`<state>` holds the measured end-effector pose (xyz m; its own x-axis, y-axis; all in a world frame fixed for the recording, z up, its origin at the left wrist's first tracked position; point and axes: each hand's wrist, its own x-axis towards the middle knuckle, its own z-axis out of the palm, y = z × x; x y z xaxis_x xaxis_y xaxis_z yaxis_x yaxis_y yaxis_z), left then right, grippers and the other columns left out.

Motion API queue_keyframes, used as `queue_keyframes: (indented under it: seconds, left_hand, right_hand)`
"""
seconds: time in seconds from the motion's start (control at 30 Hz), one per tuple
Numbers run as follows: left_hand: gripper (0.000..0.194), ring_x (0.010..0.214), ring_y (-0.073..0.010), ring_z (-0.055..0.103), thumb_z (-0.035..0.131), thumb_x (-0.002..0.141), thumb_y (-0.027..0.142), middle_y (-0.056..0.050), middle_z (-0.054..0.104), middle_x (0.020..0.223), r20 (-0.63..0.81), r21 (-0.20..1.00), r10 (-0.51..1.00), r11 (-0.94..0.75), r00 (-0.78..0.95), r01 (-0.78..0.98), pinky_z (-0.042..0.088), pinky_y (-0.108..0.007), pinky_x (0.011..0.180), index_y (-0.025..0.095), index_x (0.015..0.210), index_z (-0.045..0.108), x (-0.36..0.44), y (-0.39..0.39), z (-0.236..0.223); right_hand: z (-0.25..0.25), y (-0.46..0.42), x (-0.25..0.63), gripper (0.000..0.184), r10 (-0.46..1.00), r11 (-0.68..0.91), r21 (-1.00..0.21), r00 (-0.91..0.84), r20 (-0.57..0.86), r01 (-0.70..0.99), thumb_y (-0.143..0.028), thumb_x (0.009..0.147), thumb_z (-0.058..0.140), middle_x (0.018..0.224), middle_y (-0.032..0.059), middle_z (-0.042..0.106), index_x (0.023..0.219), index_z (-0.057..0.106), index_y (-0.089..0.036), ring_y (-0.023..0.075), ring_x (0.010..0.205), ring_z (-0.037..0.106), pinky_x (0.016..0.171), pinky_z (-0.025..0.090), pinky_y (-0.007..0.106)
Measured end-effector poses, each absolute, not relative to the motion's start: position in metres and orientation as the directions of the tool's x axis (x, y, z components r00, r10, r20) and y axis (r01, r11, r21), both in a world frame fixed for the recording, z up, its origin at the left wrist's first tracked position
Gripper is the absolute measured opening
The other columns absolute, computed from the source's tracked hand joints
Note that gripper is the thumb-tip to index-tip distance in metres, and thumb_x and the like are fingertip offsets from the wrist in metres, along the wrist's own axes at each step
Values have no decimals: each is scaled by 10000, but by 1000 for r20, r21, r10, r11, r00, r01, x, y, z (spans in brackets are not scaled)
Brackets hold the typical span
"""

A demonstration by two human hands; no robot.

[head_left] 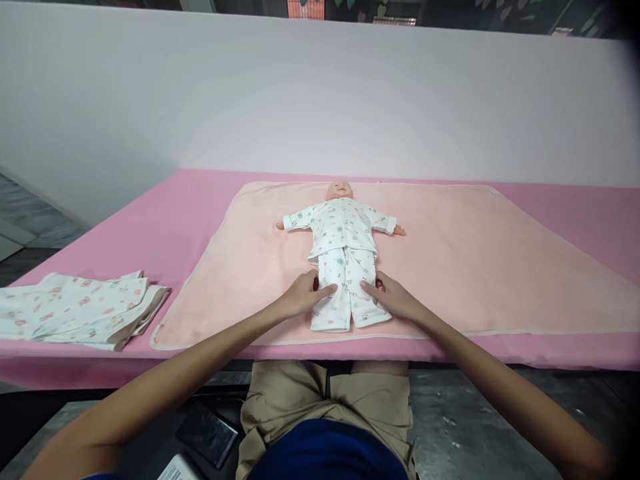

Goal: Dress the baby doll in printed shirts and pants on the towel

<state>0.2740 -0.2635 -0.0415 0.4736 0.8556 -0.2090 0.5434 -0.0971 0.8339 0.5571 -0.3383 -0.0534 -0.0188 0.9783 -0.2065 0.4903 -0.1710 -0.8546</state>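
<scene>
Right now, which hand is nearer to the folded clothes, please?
Left: the left hand is right of the folded clothes, at the trousers; the right hand, farther right.

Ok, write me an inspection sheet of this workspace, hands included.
Surface: pink cover, with a peach blanket laid over much of it.
Things: doll lying face up on the blanket, arms spread, in a printed top; printed trousers over its legs.
Clutter: printed cloths in a layered pile beside the blanket; below table level, a phone and a white box.
Hands: left hand and right hand at opposite sides of the trousers, thumbs on top; finger grip partly hidden.
Cables: nothing seen on the table.
Surroundings: white wall behind, grey floor below.
</scene>
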Motion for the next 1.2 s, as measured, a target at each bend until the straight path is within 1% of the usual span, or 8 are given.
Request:
queue_keyframes:
  seconds: [0.17,0.4,0.57,0.67,0.77,0.87,1.0,1.2]
  left_hand:
    - [817,1326,-324,717,955,771,601,-173,702,1452,-472,880,716,347,514,324,624,-433,1025,223,1343,510,266,-277,-28]
    - [825,675,-225,707,910,809,607,-19,765,790,-523,824,588,166,617,541,525,-337,635,238,1298,356,231,-295,-20]
    - [686,815,-272,758,858,804,617,-55,837,890,-565,661,538,-159,626,733,500,-333,704,246,1298,559,218,-279,22]
    - [631,936,-291,776,798,823,709,-85,846,1077,-421,520,683,-358,597,775,483,-328,744,260,1259,722,230,-252,46]
    - [584,1040,-273,758,693,922,722,-105,805,1248,-176,576,752,-445,635,686,489,-313,788,246,1255,758,265,-209,56]
    - [442,956,-231,710,721,934,625,-83,784,1140,32,641,821,-455,571,618,449,-300,755,218,1104,741,308,-161,51]
    - [385,666,-155,512,728,910,504,-25,600,729,-6,745,824,-374,566,552,329,-318,654,199,718,590,340,-116,35]
    - [256,679,-156,508,803,781,447,-26,632,746,-82,848,765,-283,639,447,347,-324,649,196,820,771,337,-96,20]
  right_hand:
    - [-44,-360,553,554,913,-395,-915,-74,-401,81,-636,932,814,1360,121,765,1267,565,-272,329,1246,761,1025,663,501]
    - [-45,-396,581,610,939,-330,-874,31,-342,356,-714,892,820,1121,77,845,1306,572,-340,367,1007,832,779,701,560]
    - [-12,-400,597,687,968,-137,-675,-48,-248,725,-668,957,737,797,14,811,1514,551,-313,320,722,772,693,564,446]
    - [12,-378,596,624,995,-66,-569,12,-98,820,-670,993,682,844,38,813,1487,602,-298,316,760,754,704,523,424]
    - [25,-321,586,453,992,68,-580,5,124,812,-624,1021,663,1025,75,829,1305,722,-276,297,914,752,801,524,414]
    - [24,-243,576,309,964,215,-653,-52,260,726,-510,1014,674,1138,80,813,1098,769,-229,247,1006,716,902,517,390]
    - [11,-169,574,331,973,229,-716,-153,171,660,-520,965,697,1083,61,781,1028,758,-201,212,958,649,890,482,362]
    - [5,-158,579,347,966,220,-794,-239,96,567,-556,920,741,874,-9,631,1028,770,-228,164,814,530,753,406,309]
